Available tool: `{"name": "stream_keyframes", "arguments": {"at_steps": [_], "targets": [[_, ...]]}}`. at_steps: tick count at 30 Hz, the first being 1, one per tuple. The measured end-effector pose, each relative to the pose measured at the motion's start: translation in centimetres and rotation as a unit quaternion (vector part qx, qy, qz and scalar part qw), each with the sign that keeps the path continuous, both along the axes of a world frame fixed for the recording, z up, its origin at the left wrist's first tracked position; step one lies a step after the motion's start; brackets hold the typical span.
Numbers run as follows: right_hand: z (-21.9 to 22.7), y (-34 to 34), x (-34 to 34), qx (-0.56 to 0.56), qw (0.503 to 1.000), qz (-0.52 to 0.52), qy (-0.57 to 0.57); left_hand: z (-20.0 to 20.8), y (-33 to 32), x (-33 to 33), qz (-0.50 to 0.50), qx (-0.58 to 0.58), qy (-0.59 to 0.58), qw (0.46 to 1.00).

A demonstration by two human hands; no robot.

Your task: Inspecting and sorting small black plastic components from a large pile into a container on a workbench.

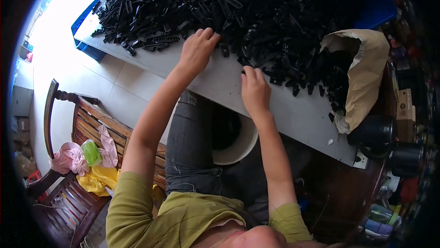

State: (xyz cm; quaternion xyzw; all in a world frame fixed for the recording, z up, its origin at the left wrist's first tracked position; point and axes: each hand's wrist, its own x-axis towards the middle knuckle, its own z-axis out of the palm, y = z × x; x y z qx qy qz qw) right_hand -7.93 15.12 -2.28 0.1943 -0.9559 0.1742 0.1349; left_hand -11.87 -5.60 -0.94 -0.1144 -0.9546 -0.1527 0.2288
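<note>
A large heap of black plastic clips (pixel 192 9), several of them long with ladder-like slots, covers the far part of the pale table (pixel 293 115). At the heap's near edge my left hand (pixel 198 50) is closed, fingers bent down among the pieces; what they pinch, if anything, is hidden. My right hand (pixel 255 87) is a little nearer and to the right, over the table. Its fingers are drawn together at a small black clip, which shows only in part beside the fingertips.
A torn brown paper sack (pixel 369 71) spills black pieces at the right. Blue trays (pixel 373 0) flank the heap. Below the table edge stands a pale bucket (pixel 243 149) with dark contents. A wooden chair (pixel 103 117) with cloths is on the left; black mugs (pixel 373 131) stand right.
</note>
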Motion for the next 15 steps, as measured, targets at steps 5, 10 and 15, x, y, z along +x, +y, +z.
{"name": "stream_keyframes", "arguments": {"at_steps": [5, 10, 15], "targets": [[1.4, 4.4, 1.2, -0.599, 0.713, -0.045, -0.361, -0.3, 1.0, 2.5, -0.130, 0.026, -0.003, 0.991], [1.5, 5.7, 2.9, -0.610, 0.712, -0.043, -0.344, -0.7, 1.9, 5.5, -0.133, 0.197, -0.053, 0.970], [1.7, 5.1, 4.0, -0.599, 0.731, -0.031, -0.326, 0.6, 3.1, 7.3, -0.177, 0.378, -0.219, 0.882]]}}
